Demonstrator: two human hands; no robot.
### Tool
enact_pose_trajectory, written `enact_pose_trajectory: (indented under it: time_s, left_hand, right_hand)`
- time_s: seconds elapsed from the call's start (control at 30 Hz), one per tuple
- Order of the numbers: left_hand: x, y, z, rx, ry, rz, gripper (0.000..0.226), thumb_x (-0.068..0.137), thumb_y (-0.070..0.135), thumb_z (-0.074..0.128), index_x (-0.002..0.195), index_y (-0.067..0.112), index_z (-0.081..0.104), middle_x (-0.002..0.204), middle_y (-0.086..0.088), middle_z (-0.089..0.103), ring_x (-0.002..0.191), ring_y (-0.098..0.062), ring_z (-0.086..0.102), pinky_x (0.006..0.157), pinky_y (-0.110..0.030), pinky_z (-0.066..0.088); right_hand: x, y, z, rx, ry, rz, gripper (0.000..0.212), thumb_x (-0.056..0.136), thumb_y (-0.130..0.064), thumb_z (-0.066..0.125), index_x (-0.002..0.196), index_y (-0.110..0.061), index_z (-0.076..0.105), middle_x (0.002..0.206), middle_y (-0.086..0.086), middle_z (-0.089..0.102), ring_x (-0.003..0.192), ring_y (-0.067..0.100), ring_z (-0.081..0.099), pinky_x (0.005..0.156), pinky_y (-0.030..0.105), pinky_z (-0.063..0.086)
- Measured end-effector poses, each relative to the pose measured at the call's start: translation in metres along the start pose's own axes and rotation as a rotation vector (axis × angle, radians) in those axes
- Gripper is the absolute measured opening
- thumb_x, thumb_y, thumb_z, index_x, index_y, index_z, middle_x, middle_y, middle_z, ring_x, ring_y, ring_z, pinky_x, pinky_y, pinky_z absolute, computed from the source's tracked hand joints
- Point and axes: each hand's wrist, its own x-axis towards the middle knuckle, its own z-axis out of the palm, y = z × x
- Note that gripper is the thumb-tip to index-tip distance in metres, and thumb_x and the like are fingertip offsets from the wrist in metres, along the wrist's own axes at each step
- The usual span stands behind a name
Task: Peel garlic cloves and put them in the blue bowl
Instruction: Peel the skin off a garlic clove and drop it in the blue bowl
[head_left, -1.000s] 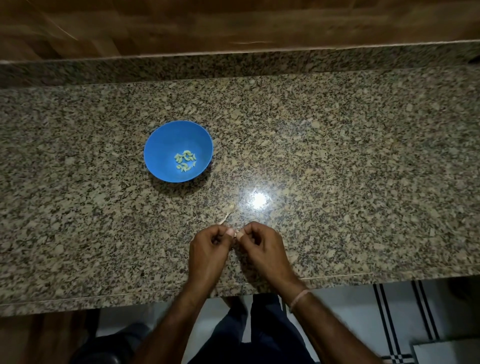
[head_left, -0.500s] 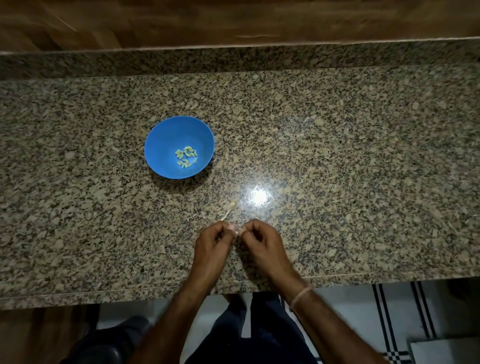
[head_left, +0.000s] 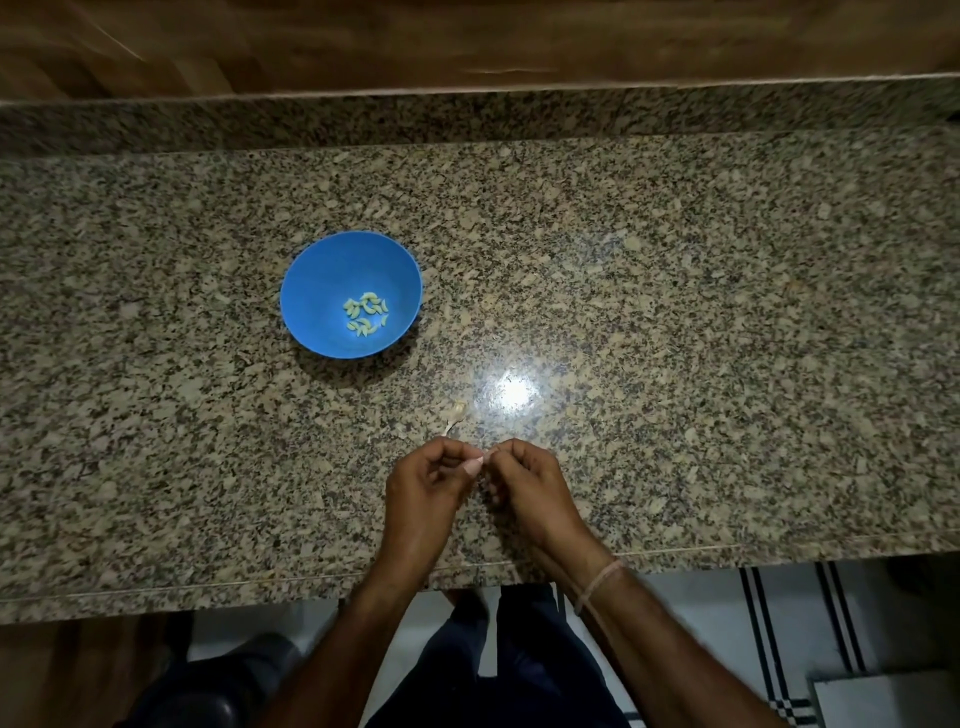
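1. Nothing much has moved since the earlier frames. The left hand (head_left: 423, 488) and right hand (head_left: 530, 480) stay fingertip to fingertip above the near edge of the bench (head_left: 675, 312). The blue bowl (head_left: 311, 270) is unmoved, far-left of them.
2. Both hands are curled, thumb and forefinger tips pinching one garlic clove (head_left: 479, 461) between them. It is held off the bench and mostly hidden.
3. Step in hand (judged): stripping skin. Anchor one end, nick the skin with a nail, pull along the length. Let scraps drop on the bench, not in the bowl.
4. The clove's long axis seems to run hand to hand, left-right. Which end points where: cannot tell.
5. Peeled cloves (head_left: 366, 314) lie in the bowl's bottom.
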Motion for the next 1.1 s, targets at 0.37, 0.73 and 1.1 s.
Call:
enact_pose_trajectory:
  time_s: [0.37,0.73,1.1]
  left_hand:
    - [0.007,-0.013,-0.001,-0.390,0.088,-0.262,0.013,0.099,0.010,0.067,0.110,0.007,0.074,0.082,-0.009,0.072,0.073,-0.011,0.066,0.064,-0.022,0.055]
    - [0.004,-0.011,0.002,-0.121,0.121,-0.064,0.012,0.096,0.000,0.068,0.098,0.011,0.065,0.091,-0.007,0.075,0.085,-0.018,0.075,0.072,-0.023,0.059]
    - [-0.004,-0.013,0.004,0.500,0.207,0.226,0.011,0.098,0.027,0.068,0.102,0.036,0.072,0.104,0.021,0.063,0.096,-0.008,0.061,0.070,-0.035,0.054]
  right_hand:
    - [0.012,0.015,-0.015,-0.781,0.137,-0.516,0.015,0.098,-0.015,0.066,0.083,-0.015,0.070,0.075,-0.003,0.064,0.070,0.012,0.058,0.066,0.037,0.051]
    - [0.004,0.006,-0.003,-0.296,0.016,-0.283,0.003,0.091,-0.012,0.078,0.094,-0.011,0.078,0.085,0.002,0.078,0.082,0.014,0.076,0.077,0.030,0.061]
    - [0.007,0.006,-0.017,-0.088,0.055,-0.142,0.006,0.093,-0.003,0.074,0.096,-0.008,0.075,0.085,0.013,0.073,0.083,0.030,0.071,0.085,0.050,0.062]
